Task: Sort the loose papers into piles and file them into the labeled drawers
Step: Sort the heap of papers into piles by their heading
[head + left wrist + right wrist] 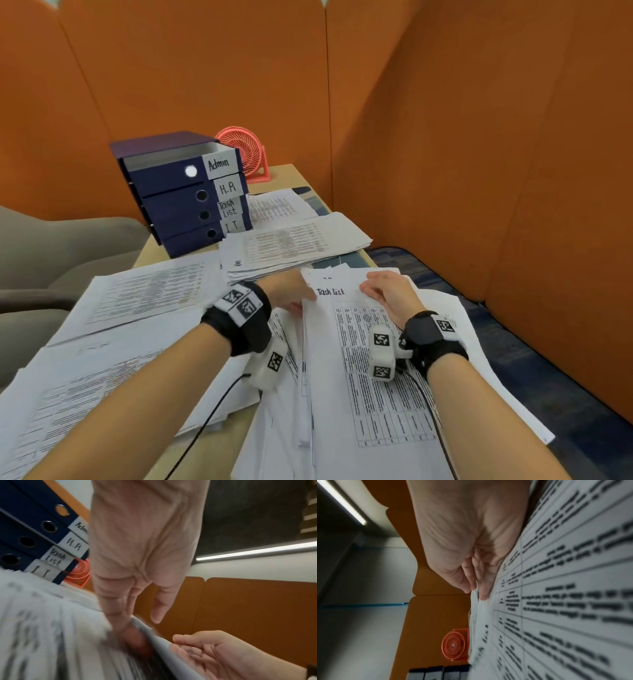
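A printed sheet headed "Task List" [376, 359] tops the loose paper stack [284, 428] in front of me. My right hand [385, 291] pinches this sheet's far edge between thumb and fingers [485, 595]. My left hand [291, 296] is at the sheet's left edge; its straight fingers [116, 609] are slid under the sheet, with the thumb held apart. The blue drawer unit [178, 202] stands at the back left, labelled Admin, H.R, Task List and I.T. Its top Admin drawer is pulled out a little.
Sorted piles lie on the desk: one [294, 243] before the drawers, one [144, 294] left, one [85, 394] near left, one [277, 205] behind. A pink fan [245, 150] stands at the back. Orange partitions [479, 154] close the back and right. A grey chair [51, 246] is at left.
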